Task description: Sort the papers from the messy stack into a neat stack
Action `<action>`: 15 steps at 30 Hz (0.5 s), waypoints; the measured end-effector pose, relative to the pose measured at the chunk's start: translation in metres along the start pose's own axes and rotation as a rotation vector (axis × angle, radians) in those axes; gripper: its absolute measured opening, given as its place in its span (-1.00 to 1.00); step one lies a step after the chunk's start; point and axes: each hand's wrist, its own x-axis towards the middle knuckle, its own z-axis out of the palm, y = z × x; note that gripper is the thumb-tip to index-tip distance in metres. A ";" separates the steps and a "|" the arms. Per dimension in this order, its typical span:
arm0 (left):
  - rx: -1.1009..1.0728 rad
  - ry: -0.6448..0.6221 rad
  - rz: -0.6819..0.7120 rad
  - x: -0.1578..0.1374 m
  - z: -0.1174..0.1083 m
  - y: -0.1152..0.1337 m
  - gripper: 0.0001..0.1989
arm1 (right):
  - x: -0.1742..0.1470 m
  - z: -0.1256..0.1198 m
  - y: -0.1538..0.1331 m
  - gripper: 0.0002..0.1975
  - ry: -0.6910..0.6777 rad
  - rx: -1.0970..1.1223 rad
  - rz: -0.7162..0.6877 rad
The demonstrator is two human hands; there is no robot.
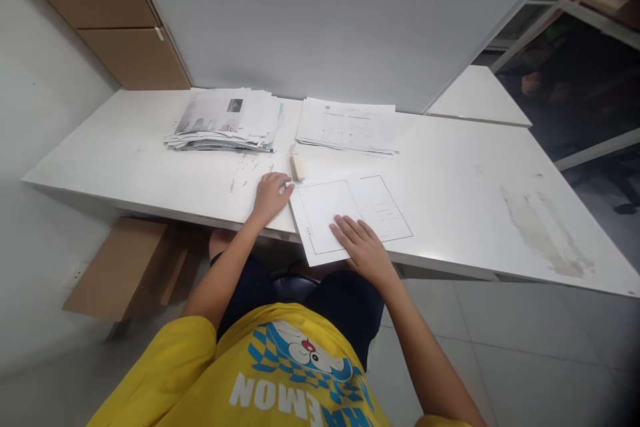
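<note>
A printed sheet of paper (330, 203) with thin ruled frames lies on the white desk, its near corner jutting past the front edge. My right hand (364, 250) rests flat on its lower part, fingers stretched out and holding nothing. At the sheet's upper left corner is my left hand (273, 197), lying on the desk with thumb and fingers slightly apart. Just beyond those fingertips sits a small cream-coloured oblong object (297, 165), possibly a stapler; its exact kind is unclear.
Behind my hands, a thick, uneven pile of papers (215, 117) lies on the left and a thinner stack of printed sheets (347, 125) on the right. A grey panel (320, 20) rises along the desk's back. A cardboard box (120, 270) stands below the desk at left.
</note>
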 end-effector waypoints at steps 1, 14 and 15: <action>0.045 -0.017 0.015 0.000 0.000 0.001 -0.83 | 0.000 0.000 0.000 -0.20 -0.007 0.005 -0.001; 0.283 -0.132 0.253 -0.007 0.000 0.015 -0.39 | 0.012 0.000 0.000 -0.17 -0.062 0.041 0.057; 0.312 -0.165 0.276 -0.008 0.000 0.015 -0.39 | 0.012 0.000 0.000 -0.17 -0.064 0.044 0.059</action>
